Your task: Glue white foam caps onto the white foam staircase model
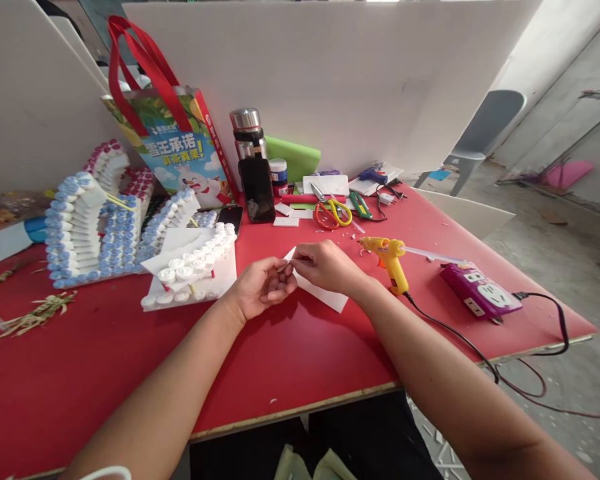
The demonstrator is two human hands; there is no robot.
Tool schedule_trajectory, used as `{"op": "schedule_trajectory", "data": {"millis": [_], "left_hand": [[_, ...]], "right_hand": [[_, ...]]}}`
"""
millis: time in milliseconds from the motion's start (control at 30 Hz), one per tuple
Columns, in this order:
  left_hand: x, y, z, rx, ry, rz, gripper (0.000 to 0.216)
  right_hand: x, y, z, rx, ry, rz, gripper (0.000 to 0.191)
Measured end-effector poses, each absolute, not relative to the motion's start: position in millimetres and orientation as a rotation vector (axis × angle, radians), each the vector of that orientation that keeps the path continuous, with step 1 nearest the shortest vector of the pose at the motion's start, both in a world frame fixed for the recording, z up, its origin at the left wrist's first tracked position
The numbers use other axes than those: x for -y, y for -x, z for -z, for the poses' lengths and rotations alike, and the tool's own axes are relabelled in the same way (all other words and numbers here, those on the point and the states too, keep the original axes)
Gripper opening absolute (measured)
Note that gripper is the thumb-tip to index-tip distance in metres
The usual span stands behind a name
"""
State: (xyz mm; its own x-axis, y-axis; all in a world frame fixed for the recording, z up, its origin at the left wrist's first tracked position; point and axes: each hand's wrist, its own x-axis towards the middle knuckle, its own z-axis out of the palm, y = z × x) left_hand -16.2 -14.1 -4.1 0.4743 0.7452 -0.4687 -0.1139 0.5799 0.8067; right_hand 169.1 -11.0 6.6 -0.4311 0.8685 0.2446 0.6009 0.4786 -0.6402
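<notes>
My left hand (263, 288) and my right hand (325, 265) meet over the middle of the red table (290, 353). Both are closed in a pinch around a small thin piece between their fingertips; it is too small to name. Under them lies a flat white foam sheet (330, 297). Just left of my left hand stands a white foam model (190, 270) topped with rows of white bottle caps. A yellow glue gun (389, 261) stands right of my right hand.
A blue-and-red cap model (100, 220) fills the left. A red-handled shopping bag (180, 140), steel flask (247, 133), black phone (257, 190), scissors (330, 210) and purple power strip (480, 291) with black cable ring the work spot. White boards wall the back.
</notes>
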Motion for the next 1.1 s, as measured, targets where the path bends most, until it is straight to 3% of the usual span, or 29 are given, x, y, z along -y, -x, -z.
{"op": "schedule_trajectory", "data": {"millis": [267, 500, 867, 1100], "left_hand": [[20.5, 12.4, 7.7, -0.992, -1.128, -0.798, 0.023], [29.6, 6.7, 9.8, -1.41, -2.237, -0.946, 0.029], [28.6, 5.8, 16.2, -1.712, -2.876, -0.313, 0.025], [29.7, 5.5, 23.4, -1.686, -2.909, -0.407, 0.044]], "right_hand": [[9.2, -169.5, -3.8, 1.834, 1.262, -1.042, 0.01], [11.6, -160.4, -0.9, 1.742, 1.288, -1.058, 0.016], [3.7, -157.0, 17.5, 1.559, 1.209, -1.275, 0.018], [0.2, -156.6, 17.4, 1.468, 1.266, -1.221, 0.024]]}}
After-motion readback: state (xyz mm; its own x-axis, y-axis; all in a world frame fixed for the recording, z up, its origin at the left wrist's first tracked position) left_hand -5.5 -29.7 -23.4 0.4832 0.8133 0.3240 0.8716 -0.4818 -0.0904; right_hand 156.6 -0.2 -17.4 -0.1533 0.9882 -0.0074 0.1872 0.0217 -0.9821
